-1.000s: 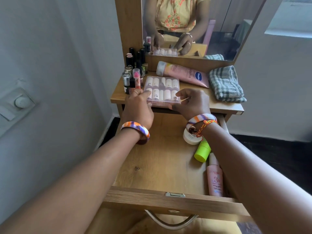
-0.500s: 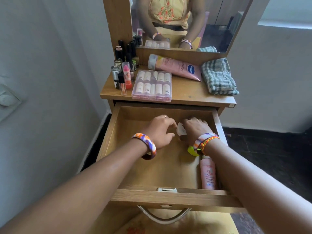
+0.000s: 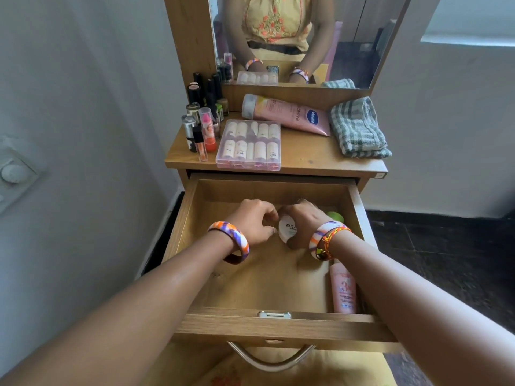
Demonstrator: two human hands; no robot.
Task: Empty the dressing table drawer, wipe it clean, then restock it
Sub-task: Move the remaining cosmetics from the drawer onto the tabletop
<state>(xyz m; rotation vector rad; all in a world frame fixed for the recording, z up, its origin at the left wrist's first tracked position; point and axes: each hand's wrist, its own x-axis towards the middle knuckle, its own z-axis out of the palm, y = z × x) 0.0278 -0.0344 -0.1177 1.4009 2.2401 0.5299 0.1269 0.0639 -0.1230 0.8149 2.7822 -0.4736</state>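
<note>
The wooden drawer (image 3: 184, 227) of the dressing table is pulled out. Inside it my right hand (image 3: 302, 222) grips a small white round jar (image 3: 287, 231), tilted so its lid label faces me. My left hand (image 3: 255, 222) is beside the jar with curled fingers at its left edge. A green-capped bottle (image 3: 335, 217) lies behind my right wrist. Along the drawer's right wall lies a pink bottle (image 3: 343, 288). On the tabletop (image 3: 306, 157) sit a clear nail box (image 3: 249, 144), a pink lotion tube (image 3: 287, 114) and a folded checked cloth (image 3: 358, 128).
Several lipsticks and small polish bottles (image 3: 203, 121) stand at the tabletop's left rear. A mirror (image 3: 292, 37) rises behind the table. A grey wall is close on the left with a switch plate (image 3: 14, 174). The drawer's metal handle (image 3: 271, 358) is nearest me.
Both hands let go of the nail box on the tabletop and came down into the drawer. My right hand took the white jar and tilted it up; my left hand closed in beside it.
</note>
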